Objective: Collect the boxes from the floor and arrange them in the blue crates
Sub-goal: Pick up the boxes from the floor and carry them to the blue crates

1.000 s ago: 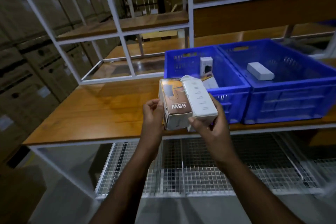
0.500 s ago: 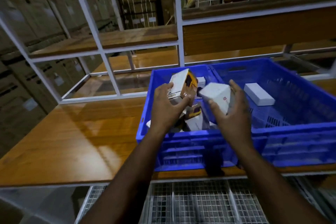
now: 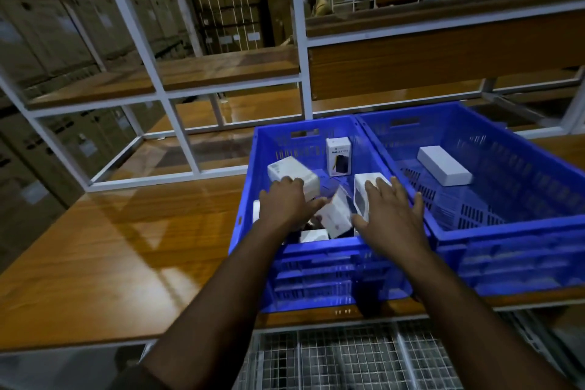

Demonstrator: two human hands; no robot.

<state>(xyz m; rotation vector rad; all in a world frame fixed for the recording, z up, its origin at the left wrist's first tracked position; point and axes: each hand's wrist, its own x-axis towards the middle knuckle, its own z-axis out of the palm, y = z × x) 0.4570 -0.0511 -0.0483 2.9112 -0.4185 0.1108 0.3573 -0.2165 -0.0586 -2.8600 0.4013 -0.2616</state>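
Observation:
Two blue crates stand side by side on the wooden shelf. The left crate [image 3: 319, 250] holds several white boxes. One printed box [image 3: 338, 156] stands upright at its back. My left hand [image 3: 283, 207] reaches into this crate, fingertips resting on a tilted white box [image 3: 292, 171]. My right hand [image 3: 394, 215] hovers with fingers spread over another white box [image 3: 361, 196] without gripping it. A tilted white box [image 3: 336, 217] lies between my hands. The right crate [image 3: 509, 228] holds a single long white box [image 3: 444, 165].
The wooden shelf top [image 3: 126, 247] stretches left of the crates. White metal shelf frames [image 3: 302, 41] rise behind them. A wire mesh shelf [image 3: 342, 358] sits below the front edge. Stacked cardboard cartons [image 3: 38, 51] fill the left background.
My hands carried two boxes from in front of the shelf into the left crate. The boxes now lie in the crate, and my fingers have spread apart above them.

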